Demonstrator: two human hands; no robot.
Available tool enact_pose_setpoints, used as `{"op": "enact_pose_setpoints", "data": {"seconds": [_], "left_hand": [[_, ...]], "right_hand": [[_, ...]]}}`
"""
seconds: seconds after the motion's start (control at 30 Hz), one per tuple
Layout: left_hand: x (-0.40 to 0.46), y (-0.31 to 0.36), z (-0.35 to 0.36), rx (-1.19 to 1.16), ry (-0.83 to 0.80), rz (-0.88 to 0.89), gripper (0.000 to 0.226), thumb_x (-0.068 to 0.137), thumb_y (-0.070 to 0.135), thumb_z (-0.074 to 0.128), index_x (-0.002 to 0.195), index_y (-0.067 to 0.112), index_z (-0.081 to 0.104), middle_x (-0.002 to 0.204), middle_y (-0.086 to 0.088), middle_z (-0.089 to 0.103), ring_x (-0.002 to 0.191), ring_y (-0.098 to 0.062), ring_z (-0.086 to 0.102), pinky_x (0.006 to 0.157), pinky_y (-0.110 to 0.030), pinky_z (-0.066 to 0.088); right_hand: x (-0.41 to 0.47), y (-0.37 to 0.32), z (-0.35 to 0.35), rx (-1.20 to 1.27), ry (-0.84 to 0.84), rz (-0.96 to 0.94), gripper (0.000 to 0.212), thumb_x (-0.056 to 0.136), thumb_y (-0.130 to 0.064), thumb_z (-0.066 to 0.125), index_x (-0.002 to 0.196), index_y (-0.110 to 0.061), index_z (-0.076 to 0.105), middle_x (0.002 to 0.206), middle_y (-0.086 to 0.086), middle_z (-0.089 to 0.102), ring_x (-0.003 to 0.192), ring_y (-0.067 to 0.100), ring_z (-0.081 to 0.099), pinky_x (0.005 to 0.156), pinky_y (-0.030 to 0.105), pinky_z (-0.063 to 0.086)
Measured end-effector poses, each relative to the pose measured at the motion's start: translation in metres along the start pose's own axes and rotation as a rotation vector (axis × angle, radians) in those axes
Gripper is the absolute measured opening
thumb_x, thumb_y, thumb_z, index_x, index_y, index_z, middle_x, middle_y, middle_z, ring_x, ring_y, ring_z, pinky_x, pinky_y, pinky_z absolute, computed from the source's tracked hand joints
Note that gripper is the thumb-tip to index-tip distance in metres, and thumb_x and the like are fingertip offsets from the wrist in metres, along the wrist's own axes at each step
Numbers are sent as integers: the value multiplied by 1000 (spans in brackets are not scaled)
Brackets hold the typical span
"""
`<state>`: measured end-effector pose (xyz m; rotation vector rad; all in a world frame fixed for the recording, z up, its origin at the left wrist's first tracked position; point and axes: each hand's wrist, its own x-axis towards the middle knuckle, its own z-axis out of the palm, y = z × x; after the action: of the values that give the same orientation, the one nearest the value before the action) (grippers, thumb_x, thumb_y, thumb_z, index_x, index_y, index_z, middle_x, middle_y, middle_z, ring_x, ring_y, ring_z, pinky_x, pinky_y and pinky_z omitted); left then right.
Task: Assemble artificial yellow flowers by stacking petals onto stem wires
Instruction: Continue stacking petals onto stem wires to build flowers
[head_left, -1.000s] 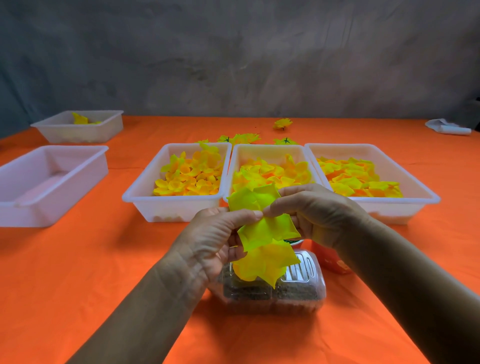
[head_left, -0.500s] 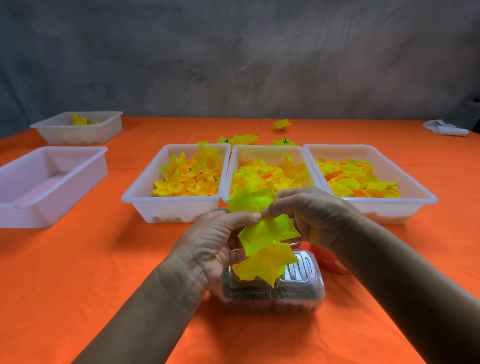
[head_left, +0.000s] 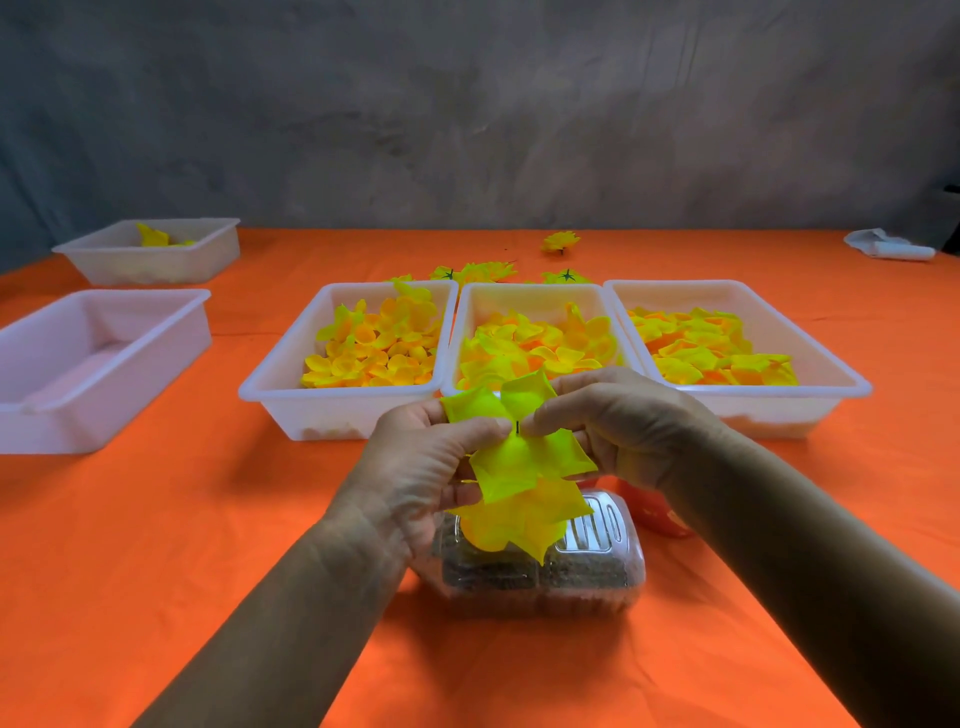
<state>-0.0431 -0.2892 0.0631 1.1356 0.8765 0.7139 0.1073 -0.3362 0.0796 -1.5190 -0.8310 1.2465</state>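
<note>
Both hands, the left hand (head_left: 415, 467) and right hand (head_left: 618, 421), now pinch the bright yellow fabric petal layer (head_left: 524, 457) lower, exposing the thin dark stem wire tip (head_left: 518, 427), so this layer looks threaded.

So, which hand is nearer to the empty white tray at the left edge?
The left hand. It grips the yellow petals on the side toward the empty white tray; the right hand pinches them from the far side.
</note>
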Motion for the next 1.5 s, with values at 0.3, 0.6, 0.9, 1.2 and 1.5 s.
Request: {"op": "enact_pose_setpoints", "data": {"seconds": [0.3,0.6,0.9,1.2,1.5], "left_hand": [[-9,5,0,116,74,123,14,74,-1,72,67,10,66,53,0,60,37,-1,50,35,-11,35],[-10,1,-5,166,56,105,3,75,1,69,73,3,69,51,5,65,43,5,57,36,-7,37],[-4,-2,-3,165,88,109,12,77,-3,68,65,-1,65,46,5,62,42,4,56,37,-5,38],[3,-10,-7,227,98,89,15,74,-1,71,61,5,67,49,12,60,46,6,52,45,-7,39],[7,-16,-8,285,94,102,11,73,-2,70,77,-12,68,66,-2,60,61,-7,54,47,-10,39]], "right_hand": [[0,-2,-3,-150,17,-6,34,69,0,73,99,-12,63,105,16,62,91,29,60,60,28,49],[2,-10,-3,-293,-53,-27,26,73,2,71,92,-16,65,85,9,67,77,24,63,64,30,51],[6,-10,-2,-388,-87,-28,32,74,3,71,100,-14,65,81,8,67,72,22,64,59,26,50],[9,-5,-5,-403,-95,-58,32,71,3,73,95,-19,66,89,7,68,75,21,64,60,25,47],[10,0,-2,-443,-75,-63,34,70,3,74,89,-23,64,77,-1,64,68,16,62,57,24,43]]}}
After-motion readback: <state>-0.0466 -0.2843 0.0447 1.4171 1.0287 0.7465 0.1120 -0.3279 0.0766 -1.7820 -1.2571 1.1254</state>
